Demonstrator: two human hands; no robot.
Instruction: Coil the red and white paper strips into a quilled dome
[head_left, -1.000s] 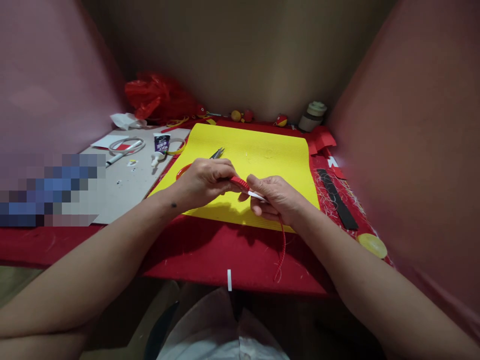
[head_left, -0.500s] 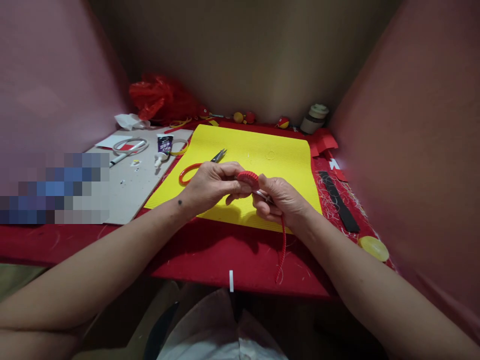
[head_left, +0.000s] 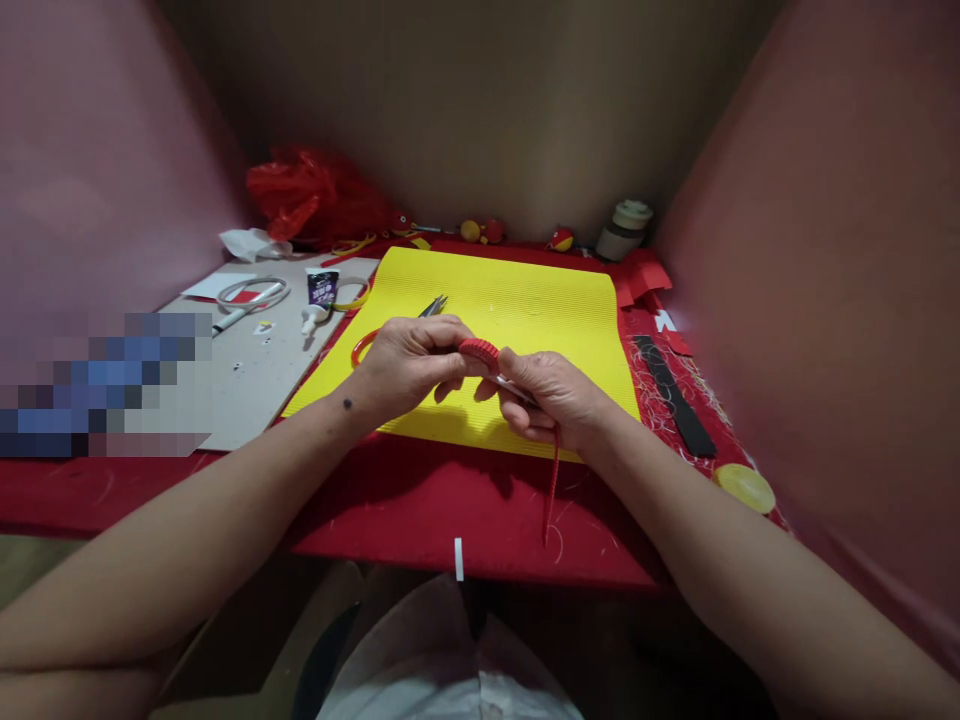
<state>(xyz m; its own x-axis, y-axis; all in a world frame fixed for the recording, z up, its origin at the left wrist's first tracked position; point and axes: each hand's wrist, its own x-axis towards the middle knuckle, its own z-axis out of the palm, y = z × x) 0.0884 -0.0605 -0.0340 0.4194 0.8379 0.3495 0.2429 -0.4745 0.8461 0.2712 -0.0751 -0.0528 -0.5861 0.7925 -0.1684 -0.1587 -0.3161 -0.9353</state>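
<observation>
Between my hands is a small red coil of ribbed strip (head_left: 480, 352), its ridged edge facing up. My left hand (head_left: 409, 360) is closed, pinching the coil between thumb and fingers from the left. My right hand (head_left: 551, 390) is closed around a thin, pale metallic tool (head_left: 514, 388) that points up towards the coil. The right thumb tip touches the coil's right side. A loose tail of red ribbed strip (head_left: 553, 490) hangs below the right palm. Under the hands lies a yellow corrugated sheet (head_left: 555, 300). Scissors with orange handles (head_left: 361, 345) rest on it, partly hidden by my left hand.
A grey board (head_left: 292, 370) at left carries a glue tube (head_left: 321, 290) and a clear ring (head_left: 255, 293). Behind are a red plastic bag (head_left: 315, 190), small red-and-yellow figures (head_left: 561, 238) and a jar (head_left: 624, 230). At right lie a black strip (head_left: 675, 395) and yellow disc (head_left: 744, 488).
The whole view has shifted slightly, so everything appears a little further left. Both hands keep their hold on the coil and tool; the coil is tilted slightly differently and the hanging tail has swayed.
</observation>
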